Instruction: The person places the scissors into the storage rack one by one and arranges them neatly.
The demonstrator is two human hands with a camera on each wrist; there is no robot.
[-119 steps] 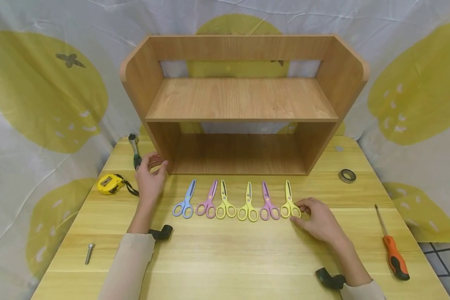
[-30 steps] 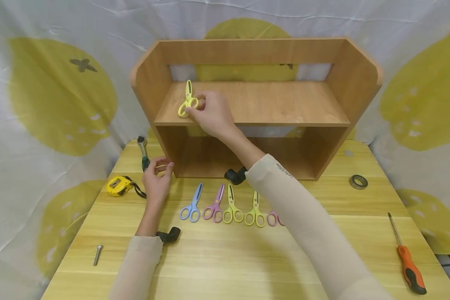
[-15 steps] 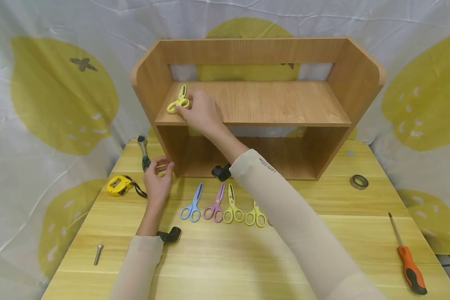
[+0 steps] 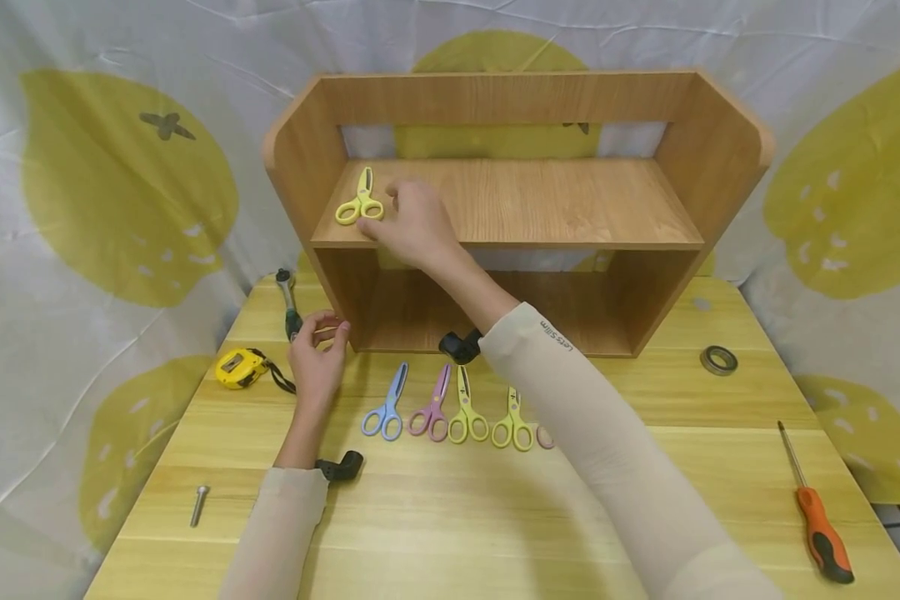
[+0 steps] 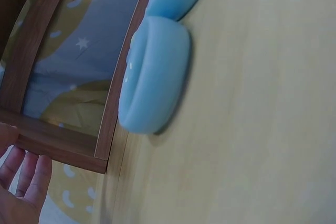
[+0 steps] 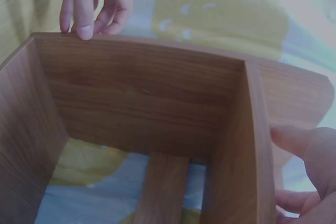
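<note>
A pair of yellow scissors (image 4: 362,197) lies at the left end of the wooden shelf unit's upper board (image 4: 540,200). Just right of its handles is my right hand (image 4: 417,223), thumb and fingers spread apart with a gap to the index finger. My left hand (image 4: 317,358) rests by the shelf's lower left side panel; in the left wrist view its fingers (image 5: 38,179) lie along that panel. In front of the shelf is a row of blue scissors (image 4: 383,412), pink scissors (image 4: 435,408) and two yellow ones, with another pink handle (image 4: 544,437) mostly behind my right sleeve.
At left are a ratchet (image 4: 287,302), a yellow tape measure (image 4: 240,368) with a black strap, and a bolt (image 4: 198,506). To the right lie a ring-shaped bearing (image 4: 718,360) and an orange-handled screwdriver (image 4: 821,529). A lemon-print curtain (image 4: 127,192) hangs behind.
The yellow scissors went from the row's right end up to the upper board's left end in my right hand. Within the last half second its fingers opened off them. My left hand stayed.
</note>
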